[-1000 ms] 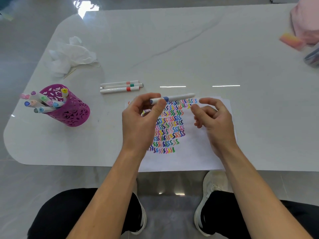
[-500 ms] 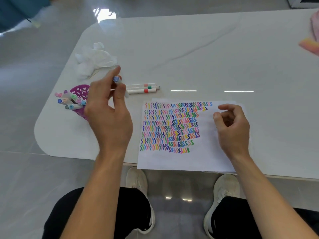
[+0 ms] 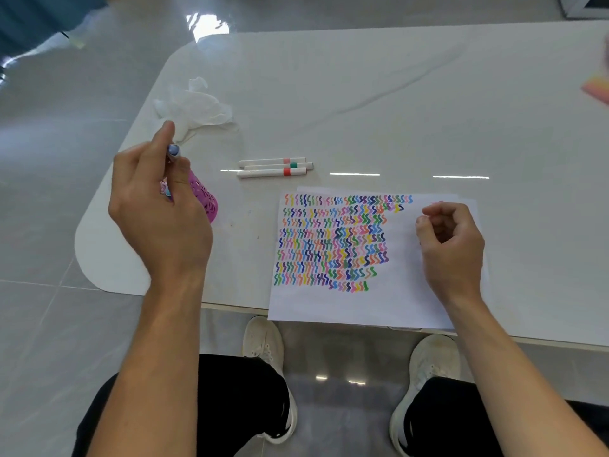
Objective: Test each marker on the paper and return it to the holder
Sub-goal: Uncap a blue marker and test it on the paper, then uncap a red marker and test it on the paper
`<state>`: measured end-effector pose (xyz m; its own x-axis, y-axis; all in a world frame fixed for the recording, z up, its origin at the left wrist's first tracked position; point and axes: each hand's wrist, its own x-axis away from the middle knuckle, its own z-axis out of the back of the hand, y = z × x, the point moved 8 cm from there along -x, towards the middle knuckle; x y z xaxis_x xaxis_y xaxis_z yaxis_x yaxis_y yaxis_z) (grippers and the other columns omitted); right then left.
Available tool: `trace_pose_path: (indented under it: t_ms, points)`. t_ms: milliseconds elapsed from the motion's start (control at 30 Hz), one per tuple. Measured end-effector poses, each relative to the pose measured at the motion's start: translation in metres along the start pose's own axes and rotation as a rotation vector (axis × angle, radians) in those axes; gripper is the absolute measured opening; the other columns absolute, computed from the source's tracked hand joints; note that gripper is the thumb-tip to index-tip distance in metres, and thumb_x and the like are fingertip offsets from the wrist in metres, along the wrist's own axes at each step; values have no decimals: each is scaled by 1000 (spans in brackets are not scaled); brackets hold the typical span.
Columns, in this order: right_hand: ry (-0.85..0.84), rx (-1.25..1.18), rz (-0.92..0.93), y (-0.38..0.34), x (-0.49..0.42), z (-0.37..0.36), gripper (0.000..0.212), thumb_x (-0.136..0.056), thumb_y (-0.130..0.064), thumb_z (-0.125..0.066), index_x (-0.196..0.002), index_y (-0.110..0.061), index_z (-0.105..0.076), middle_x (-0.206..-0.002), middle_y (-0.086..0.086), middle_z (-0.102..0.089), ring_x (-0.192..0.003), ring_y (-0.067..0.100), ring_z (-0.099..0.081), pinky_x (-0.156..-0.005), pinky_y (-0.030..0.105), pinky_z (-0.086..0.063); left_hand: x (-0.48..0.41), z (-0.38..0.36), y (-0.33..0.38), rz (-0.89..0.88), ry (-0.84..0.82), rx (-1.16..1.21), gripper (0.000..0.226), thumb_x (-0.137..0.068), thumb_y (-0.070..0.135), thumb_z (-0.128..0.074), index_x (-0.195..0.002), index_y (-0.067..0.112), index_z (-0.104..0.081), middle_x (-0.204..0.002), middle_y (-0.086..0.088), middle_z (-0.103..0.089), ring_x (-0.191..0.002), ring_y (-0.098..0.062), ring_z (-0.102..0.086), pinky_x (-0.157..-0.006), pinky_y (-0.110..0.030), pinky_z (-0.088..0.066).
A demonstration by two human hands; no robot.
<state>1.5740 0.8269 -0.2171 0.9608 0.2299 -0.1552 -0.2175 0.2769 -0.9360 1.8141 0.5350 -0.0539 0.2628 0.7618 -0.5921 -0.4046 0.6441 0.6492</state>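
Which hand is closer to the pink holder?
Left. The left hand, gripping a marker, is over the holder; the right hand is over the paper, farther right.

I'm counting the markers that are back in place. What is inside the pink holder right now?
The left hand covers most of the pink holder. Only a couple of pastel marker caps peek out past the hand, so the full count is hidden. The hand itself grips a blue-capped marker.

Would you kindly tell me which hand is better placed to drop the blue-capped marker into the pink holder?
Left. The left hand grips the blue-capped marker right by the pink holder, while the right hand rests empty on the paper, farther away.
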Motion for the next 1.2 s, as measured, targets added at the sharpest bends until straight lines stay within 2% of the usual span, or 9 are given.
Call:
trace_pose_path:
  t_ms: [67,167,367,667,767,900,1000,1133,1200]
  points:
    - [4,-2,-4,0,0,0,9,-94,-25,-64,-104,-26,-63,-88,-13,-66,-78,2,-62,-70,12,-49,-1,-3,-10,55,-43,-59,36,-99,13,-58,-134,18,-64,-113,3,-61,-104,-15,-63,-98,-4,-38]
    - [7,1,-4,0,0,1,10,-95,-24,-64,-104,-27,-63,-87,-13,-65,-77,2,-62,-70,12,-50,-1,-8,-19,101,-77,-148,37,-100,17,-59,-136,25,-63,-118,-2,-67,-105,-10,-60,-116,-35,-38]
    - [1,8,-1,-1,-1,-1,10,-95,-24,-64,-105,-26,-63,-86,-12,-65,-77,3,-62,-69,13,-50,-1,-19,-30,90,-105,-227,37,-98,12,-58,-134,19,-65,-121,-7,-64,-107,-11,-47,-112,-53,-38]
    - [-11,20,5,-1,-2,-2,11,-96,-19,-65,-105,-25,-63,-84,-10,-65,-75,4,-61,-68,12,-48,2,-31,-40,107,-159,-268,47,-94,4,-57,-141,11,-58,-127,-12,-53,-114,-20,-45,-111,-50,-40]
    - [-15,19,5,-1,-1,-2,11,-96,-20,-65,-105,-25,-63,-84,-10,-65,-75,5,-61,-68,12,-48,4,-31,-33,79,-139,-246,51,-90,5,-63,-140,15,-58,-126,-11,-54,-115,-20,-45,-106,-41,-46]
    - [-16,15,5,-2,-1,-2,12,-96,-18,-65,-105,-25,-63,-83,-11,-65,-74,3,-61,-67,11,-47,9,-35,-20,4,-141,-223,47,-90,9,-65,-136,16,-62,-124,-11,-57,-117,-25,-51,-117,-25,-32]
    - [-18,17,7,-2,-1,-1,11,-96,-19,-64,-106,-24,-64,-84,-11,-65,-74,3,-61,-67,10,-47,16,-44,-7,-56,-163,-211,40,-91,10,-64,-131,15,-65,-121,-8,-60,-115,-24,-53,-102,-6,-29]
    - [-25,23,9,-4,0,-1,11,-98,-17,-65,-106,-24,-63,-87,-11,-65,-77,1,-62,-69,9,-48,28,-68,4,-96,-279,-156,35,-94,9,-64,-128,16,-66,-116,-6,-63,-106,-23,-57,-91,-34,-50]
    - [-29,26,13,-5,1,-2,12,-97,-17,-65,-106,-25,-63,-87,-12,-65,-78,1,-62,-69,9,-48,33,-85,5,-95,-363,-144,33,-94,9,-63,-127,17,-67,-115,-4,-64,-104,-23,-59,-89,-36,-52]
